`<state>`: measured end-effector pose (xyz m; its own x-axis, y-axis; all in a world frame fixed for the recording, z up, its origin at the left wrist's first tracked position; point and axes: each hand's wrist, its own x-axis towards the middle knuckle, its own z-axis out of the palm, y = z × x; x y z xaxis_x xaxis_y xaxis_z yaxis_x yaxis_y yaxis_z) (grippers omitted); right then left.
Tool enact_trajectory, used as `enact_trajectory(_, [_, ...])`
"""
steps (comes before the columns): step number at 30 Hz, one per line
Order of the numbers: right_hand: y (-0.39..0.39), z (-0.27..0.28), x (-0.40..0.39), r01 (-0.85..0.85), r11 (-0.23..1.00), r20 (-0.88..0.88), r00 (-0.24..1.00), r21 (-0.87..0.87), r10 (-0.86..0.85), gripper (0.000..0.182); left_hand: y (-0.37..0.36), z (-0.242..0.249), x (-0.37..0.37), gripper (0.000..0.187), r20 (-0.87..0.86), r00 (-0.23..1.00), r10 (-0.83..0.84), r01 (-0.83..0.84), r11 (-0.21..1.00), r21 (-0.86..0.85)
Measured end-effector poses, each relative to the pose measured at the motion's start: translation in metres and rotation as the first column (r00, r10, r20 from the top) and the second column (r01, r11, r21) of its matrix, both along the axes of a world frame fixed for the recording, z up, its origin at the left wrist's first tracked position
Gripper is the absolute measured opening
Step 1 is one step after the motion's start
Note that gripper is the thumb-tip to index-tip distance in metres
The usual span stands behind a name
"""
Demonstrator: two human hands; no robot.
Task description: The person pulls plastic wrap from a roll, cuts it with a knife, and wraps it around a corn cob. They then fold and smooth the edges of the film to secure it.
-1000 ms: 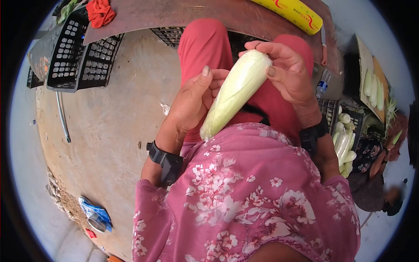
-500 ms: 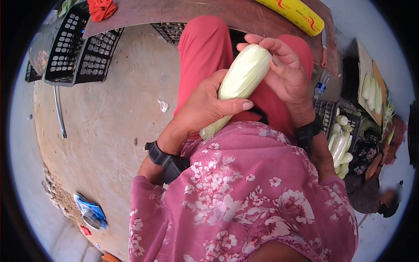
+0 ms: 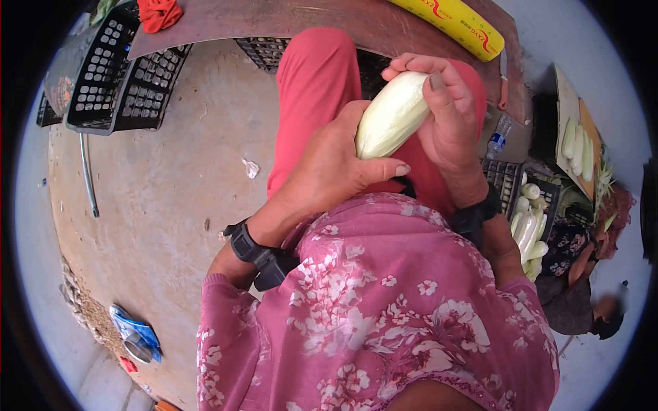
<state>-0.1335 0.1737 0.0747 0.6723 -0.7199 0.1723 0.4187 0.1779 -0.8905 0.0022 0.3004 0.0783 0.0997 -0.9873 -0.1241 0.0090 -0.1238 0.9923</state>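
Observation:
A pale green ear of corn (image 3: 392, 115), with its husk on and clear film around it, is tilted up to the right above my lap. My left hand (image 3: 336, 154) is closed around its lower part, thumb across the near side; the lower end is hidden behind that hand. At the upper end, my right hand (image 3: 449, 113) curls its fingers over the tip, the thumb lying against the side.
A yellow roll (image 3: 456, 27) and a knife (image 3: 504, 82) lie on the brown table (image 3: 226, 31). Right of me stand a water bottle (image 3: 499, 137) and a crate with wrapped ears (image 3: 528, 226). More ears (image 3: 578, 147) rest on a board. A person (image 3: 572, 281) sits nearby. Black crates (image 3: 147, 96) stand left.
The left hand has slid up the ear, and its lower end is now covered. My right hand's fingers and thumb have closed further around the upper end.

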Motion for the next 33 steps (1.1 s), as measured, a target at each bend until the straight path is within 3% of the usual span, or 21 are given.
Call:
enact_trajectory(4, [0.000,0.002,0.003,0.079,0.997,-0.041,0.996,0.017,-0.078,0.028,0.001,0.001,0.003,0.081,0.015,0.997,-0.079,0.080,0.994,-0.078])
enact_trajectory(8, [-0.003,0.002,0.006,0.116,0.993,-0.032,0.993,0.024,-0.115,0.031,0.000,-0.002,0.012,0.091,-0.221,0.960,-0.174,0.164,0.984,-0.062])
enact_trajectory(10, [-0.003,0.004,0.009,0.142,0.990,-0.133,0.981,0.013,-0.139,0.035,0.000,-0.002,0.015,0.094,-0.327,0.925,-0.192,0.203,0.979,-0.001])
enact_trajectory(16, [-0.009,-0.003,0.016,0.195,0.981,-0.170,0.967,0.015,-0.189,0.040,0.002,-0.026,0.020,0.095,-0.432,0.856,-0.283,0.275,0.958,-0.083])
enact_trajectory(19, [-0.009,-0.005,0.017,0.202,0.979,-0.119,0.973,0.019,-0.198,0.041,0.007,-0.028,0.021,0.084,-0.776,0.613,-0.148,0.277,0.960,0.036])
enact_trajectory(25, [-0.012,-0.002,0.016,0.194,0.981,-0.078,0.978,-0.009,-0.195,0.043,0.000,-0.036,0.015,0.061,-0.814,0.573,-0.095,0.238,0.970,0.055])
enact_trajectory(28, [-0.012,-0.003,0.013,0.191,0.982,-0.076,0.979,0.004,-0.191,0.043,0.000,-0.029,0.010,0.053,-0.719,0.688,-0.100,0.209,0.976,0.064])
enact_trajectory(33, [-0.014,-0.004,0.015,0.193,0.981,-0.080,0.979,0.038,-0.189,0.040,-0.002,-0.011,0.005,0.061,-0.594,0.803,-0.048,0.152,0.980,0.127])
